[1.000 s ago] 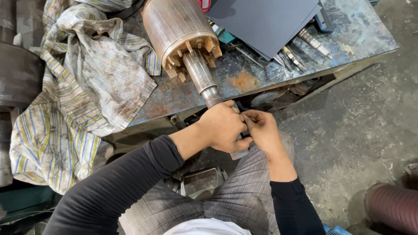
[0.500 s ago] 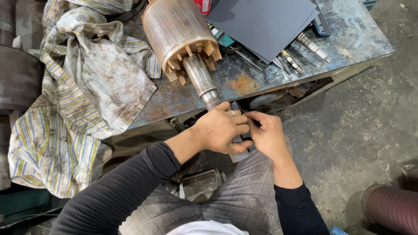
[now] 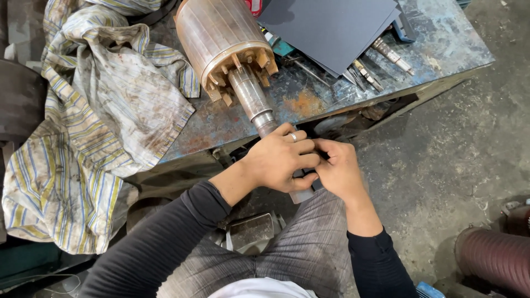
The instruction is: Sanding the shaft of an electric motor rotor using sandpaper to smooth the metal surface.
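Note:
A large copper-coloured motor rotor (image 3: 223, 38) lies on the metal workbench (image 3: 331, 96), its steel shaft (image 3: 253, 102) pointing toward me over the bench edge. My left hand (image 3: 279, 157), with a ring on one finger, is closed at the shaft's end. My right hand (image 3: 339, 168) meets it from the right, fingers pinched. Both hands grip a small dark flat piece (image 3: 302, 193), a corner of which sticks out below them; most of it is hidden by the fingers.
A dirty striped cloth (image 3: 94, 127) hangs over the bench's left side. Dark grey sheets (image 3: 331, 27) and several metal tools (image 3: 381, 60) lie at the back right. A ribbed reddish hose (image 3: 494, 259) lies on the concrete floor to the lower right.
My hands have stayed together at the shaft end, with small finger shifts. The view has drifted slightly.

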